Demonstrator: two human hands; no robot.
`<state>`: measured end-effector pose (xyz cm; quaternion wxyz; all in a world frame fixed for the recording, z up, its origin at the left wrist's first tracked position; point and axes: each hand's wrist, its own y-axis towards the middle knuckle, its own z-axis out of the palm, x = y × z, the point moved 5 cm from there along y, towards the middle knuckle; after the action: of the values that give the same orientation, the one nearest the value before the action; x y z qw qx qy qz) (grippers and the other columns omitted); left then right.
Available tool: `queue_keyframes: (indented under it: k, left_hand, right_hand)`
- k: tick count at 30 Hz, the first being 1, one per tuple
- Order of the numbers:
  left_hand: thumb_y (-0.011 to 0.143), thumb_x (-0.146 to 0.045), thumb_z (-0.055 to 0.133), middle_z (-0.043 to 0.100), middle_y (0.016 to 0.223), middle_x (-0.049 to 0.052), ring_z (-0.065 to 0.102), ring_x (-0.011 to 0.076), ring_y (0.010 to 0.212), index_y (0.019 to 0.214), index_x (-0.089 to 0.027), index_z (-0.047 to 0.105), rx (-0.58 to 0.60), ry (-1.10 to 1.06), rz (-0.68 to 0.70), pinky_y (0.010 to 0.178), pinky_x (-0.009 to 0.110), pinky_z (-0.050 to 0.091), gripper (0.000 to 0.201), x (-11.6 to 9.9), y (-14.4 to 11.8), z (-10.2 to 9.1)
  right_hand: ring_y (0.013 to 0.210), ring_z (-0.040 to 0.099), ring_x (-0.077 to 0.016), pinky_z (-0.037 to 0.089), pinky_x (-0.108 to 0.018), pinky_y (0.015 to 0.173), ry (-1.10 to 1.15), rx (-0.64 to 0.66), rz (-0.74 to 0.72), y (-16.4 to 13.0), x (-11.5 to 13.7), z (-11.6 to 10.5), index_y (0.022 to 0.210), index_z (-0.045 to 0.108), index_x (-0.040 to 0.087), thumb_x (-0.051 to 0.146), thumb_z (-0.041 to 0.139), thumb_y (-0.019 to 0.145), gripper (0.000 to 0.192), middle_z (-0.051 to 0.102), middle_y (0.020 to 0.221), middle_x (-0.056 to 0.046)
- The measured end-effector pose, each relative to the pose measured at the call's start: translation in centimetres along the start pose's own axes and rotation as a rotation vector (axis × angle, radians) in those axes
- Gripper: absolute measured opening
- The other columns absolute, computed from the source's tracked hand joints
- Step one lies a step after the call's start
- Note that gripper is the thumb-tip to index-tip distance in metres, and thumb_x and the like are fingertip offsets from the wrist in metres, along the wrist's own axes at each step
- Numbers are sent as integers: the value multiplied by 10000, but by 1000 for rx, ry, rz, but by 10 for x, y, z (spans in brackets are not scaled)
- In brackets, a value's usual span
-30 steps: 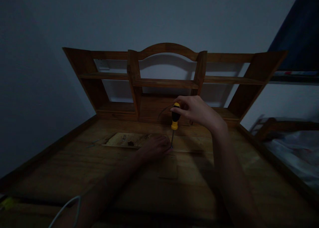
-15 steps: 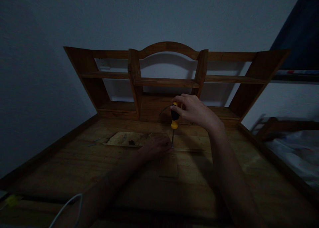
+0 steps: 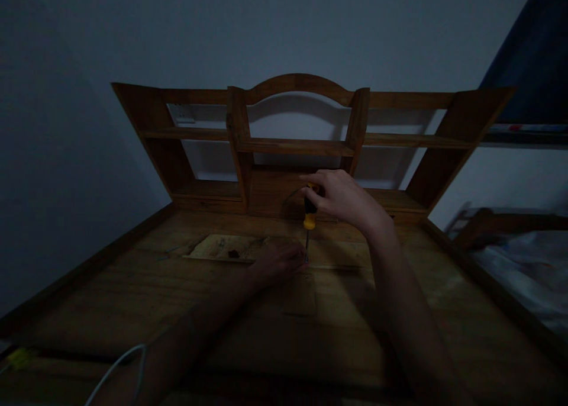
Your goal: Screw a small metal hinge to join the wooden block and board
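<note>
Gripping the yellow-and-black-handled screwdriver [image 3: 309, 215] upright in your right hand [image 3: 344, 197], with your left hand [image 3: 277, 261] closed at its tip on the wooden desk top [image 3: 133, 287], you appear mid-way through driving, the fastener itself hidden.

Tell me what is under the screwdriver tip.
The screwdriver tip meets the wooden desk beside the left hand; its fingers hide whatever it drives.
</note>
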<state>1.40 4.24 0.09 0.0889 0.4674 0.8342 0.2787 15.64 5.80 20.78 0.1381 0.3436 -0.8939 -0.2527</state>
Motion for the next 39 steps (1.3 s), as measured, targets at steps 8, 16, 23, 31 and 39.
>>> queue_keyframes:
  k: [8,16,23,31,39]
  left_hand:
    - [1003,-286,589,653,1088,59,633,151,930,946,-183,697,66,-131,-82,789,258,507,160,2,3,0]
    - [1000,-290,589,640,1107,64,642,162,954,902,-174,690,37,-234,-133,824,274,530,183,2,6,-6]
    - [988,-312,618,629,1121,61,641,153,956,910,-176,700,44,-326,-171,822,269,535,177,7,4,-4]
    - [978,-310,632,633,1108,60,651,149,926,894,-169,690,22,-313,-183,789,256,532,175,7,4,-5]
    - [975,-332,645,635,1119,58,653,140,935,916,-173,702,-6,-392,-223,813,253,538,179,10,4,-2]
  right_hand:
    - [985,683,-254,462,-335,846,-41,-7,-37,1,0,-1,1145,726,147,416,555,1021,342,746,1042,-118]
    - [921,670,-233,439,-318,797,-9,-27,-34,0,-2,-4,1073,735,166,458,575,1001,340,742,1000,-100]
    - [724,663,-159,440,-267,681,231,17,-6,-6,-6,-22,1141,768,172,285,604,950,276,771,874,-31]
    - [747,637,-166,407,-276,683,111,-16,-37,-2,-4,-18,1008,754,168,323,606,973,217,726,866,-50]
    - [749,648,-193,414,-292,661,100,11,14,-4,-6,-15,1003,711,185,406,585,982,255,735,867,-52]
